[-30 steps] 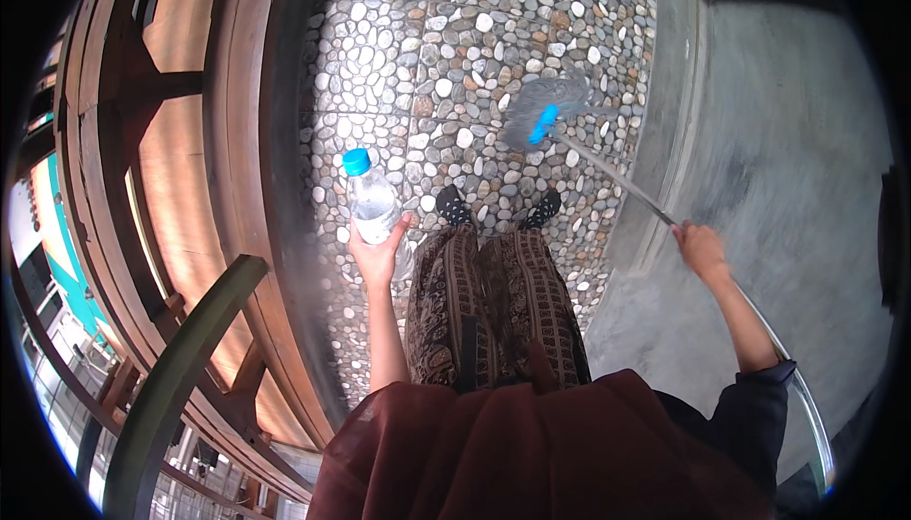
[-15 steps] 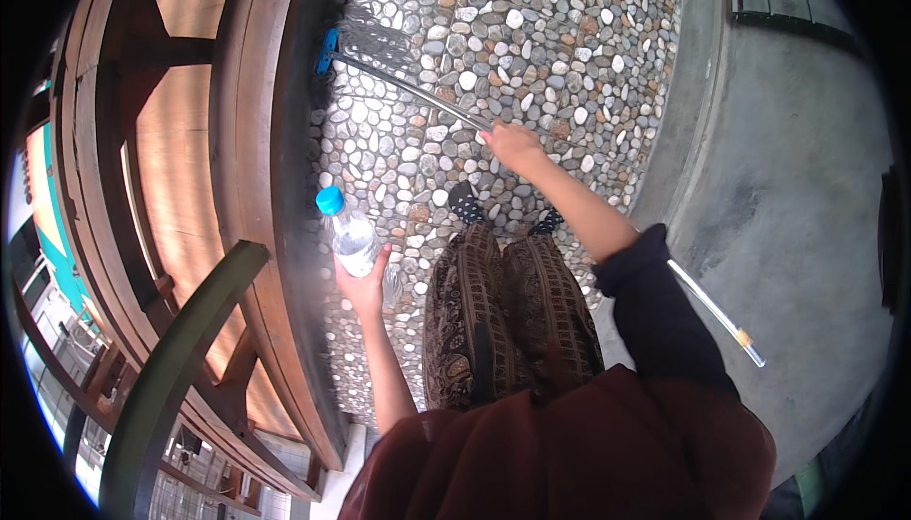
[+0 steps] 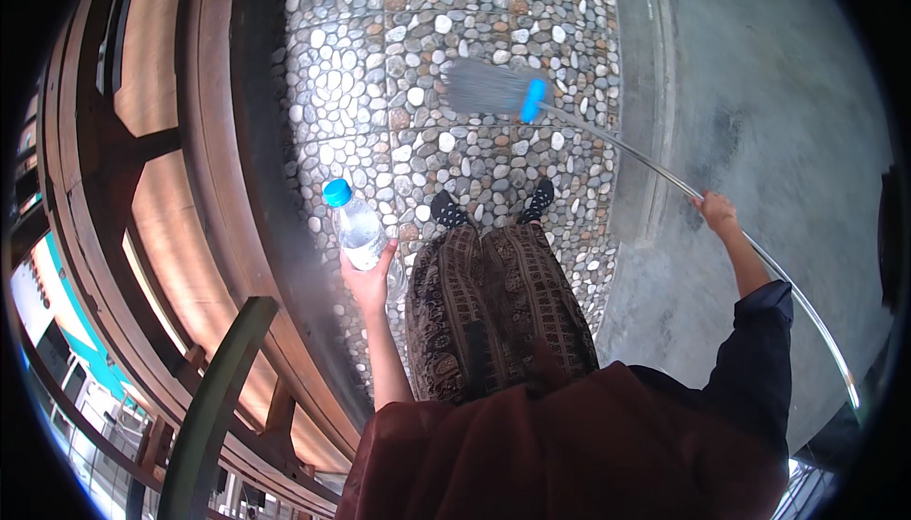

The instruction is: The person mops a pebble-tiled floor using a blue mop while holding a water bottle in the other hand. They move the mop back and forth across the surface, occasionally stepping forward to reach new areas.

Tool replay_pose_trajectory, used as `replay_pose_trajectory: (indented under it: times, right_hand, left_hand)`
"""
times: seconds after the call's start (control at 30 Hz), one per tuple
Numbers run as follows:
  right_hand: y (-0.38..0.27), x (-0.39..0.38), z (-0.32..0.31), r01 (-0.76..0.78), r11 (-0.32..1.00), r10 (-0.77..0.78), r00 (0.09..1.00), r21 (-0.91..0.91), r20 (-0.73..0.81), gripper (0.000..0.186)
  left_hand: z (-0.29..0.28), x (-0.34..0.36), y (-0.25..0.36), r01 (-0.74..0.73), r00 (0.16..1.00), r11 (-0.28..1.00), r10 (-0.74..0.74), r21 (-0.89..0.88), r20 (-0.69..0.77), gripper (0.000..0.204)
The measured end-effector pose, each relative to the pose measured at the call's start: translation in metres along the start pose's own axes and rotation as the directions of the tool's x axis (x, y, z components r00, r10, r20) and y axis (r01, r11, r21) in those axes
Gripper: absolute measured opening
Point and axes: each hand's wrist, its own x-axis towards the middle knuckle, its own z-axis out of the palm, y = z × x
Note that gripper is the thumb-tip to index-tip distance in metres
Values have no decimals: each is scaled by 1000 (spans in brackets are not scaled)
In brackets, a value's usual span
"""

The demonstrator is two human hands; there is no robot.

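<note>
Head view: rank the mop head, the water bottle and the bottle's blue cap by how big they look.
1. Mop head and water bottle: about alike, and the bottle is nearer the camera, so unranked.
2. Blue cap, clearly smallest.

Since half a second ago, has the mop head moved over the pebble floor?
Yes. The mop head swung right, from beside the wooden bench toward the concrete curb.

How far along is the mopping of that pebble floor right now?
Done: I cannot tell; no wet or clean patch stands out on the pebble floor. In hand: the right hand grips the long mop handle, its blurred head ahead of the feet; the left hand holds a blue-capped water bottle. Left: seemingly most of the floor.
</note>
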Motion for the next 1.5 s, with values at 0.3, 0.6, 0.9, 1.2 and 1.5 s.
replay_pose_trajectory:
  times: [0.3,0.6,0.9,1.2,1.5]
  right_hand:
    - [-39,-20,-19,-71,986,86,992,154,-95,46]
    - [-112,-47,-147,270,933,-243,961,240,-135,44]
    - [-361,17,-180,595,716,-503,803,365,-320,34]
    - [-230,105,-133,382,874,-310,915,301,-259,57]
    - [41,96,-35,218,964,-160,934,153,-320,55]
  left_hand:
    - [32,-1,2,-23,990,991,40,-131,132,49]
    - [6,-2,-28,-2,998,1000,4,-31,58,50]
    - [-14,-16,-17,-28,999,992,31,125,-18,50]
    - [9,-34,6,-3,1000,998,2,59,15,51]
    - [47,-105,-10,38,999,998,-37,-49,30,53]
